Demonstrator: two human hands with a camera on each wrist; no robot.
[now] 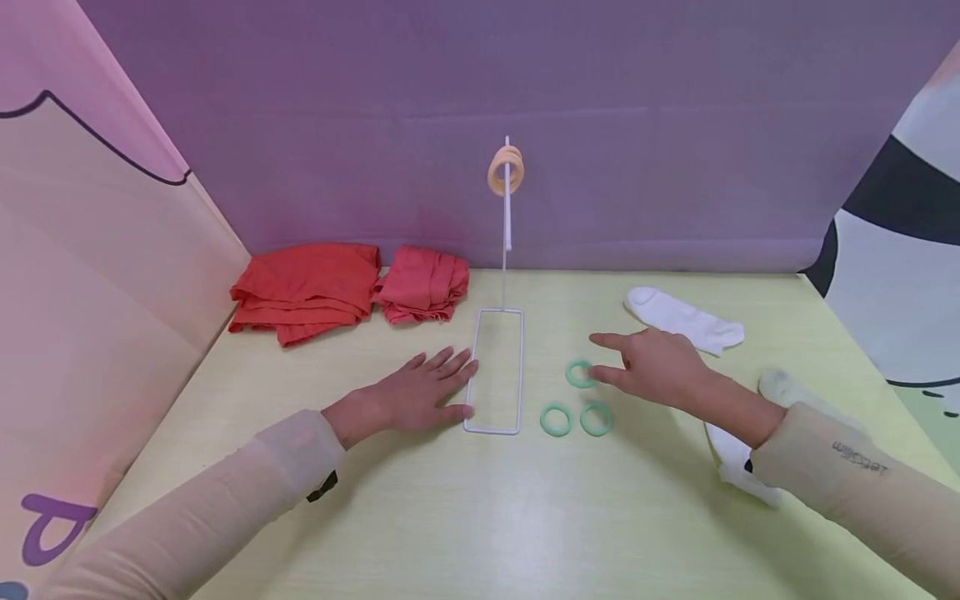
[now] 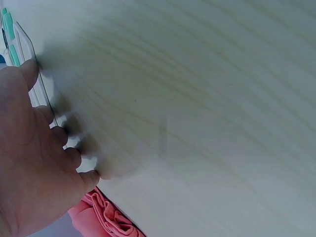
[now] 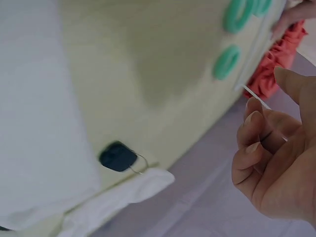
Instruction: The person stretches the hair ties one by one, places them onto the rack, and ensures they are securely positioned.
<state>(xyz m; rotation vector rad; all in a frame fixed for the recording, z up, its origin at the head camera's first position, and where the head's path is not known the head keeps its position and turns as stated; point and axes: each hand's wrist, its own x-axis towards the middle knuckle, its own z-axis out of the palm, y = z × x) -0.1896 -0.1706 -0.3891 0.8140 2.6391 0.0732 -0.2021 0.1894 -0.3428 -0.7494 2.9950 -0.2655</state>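
A white wire stand (image 1: 521, 371) has a rectangular base on the table and a tall post. Peach rings (image 1: 495, 173) hang on its upper bar. My left hand (image 1: 420, 393) lies spread beside the base, its fingertips touching the left side. Three green rings lie right of the base: a far ring (image 1: 570, 379), a near left ring (image 1: 556, 432) and a near right ring (image 1: 596, 432). Above the far ring hovers my right hand (image 1: 660, 367), thumb and index finger extended and apart. In the right wrist view its other fingers (image 3: 247, 163) are curled, holding nothing visible.
Two folded red cloths, a larger one (image 1: 307, 287) and a smaller one (image 1: 423, 283), lie at the back left. White socks (image 1: 682, 317) lie at the right, some partly under my right forearm. A dark tag with a wire loop (image 3: 117, 156) lies near them.
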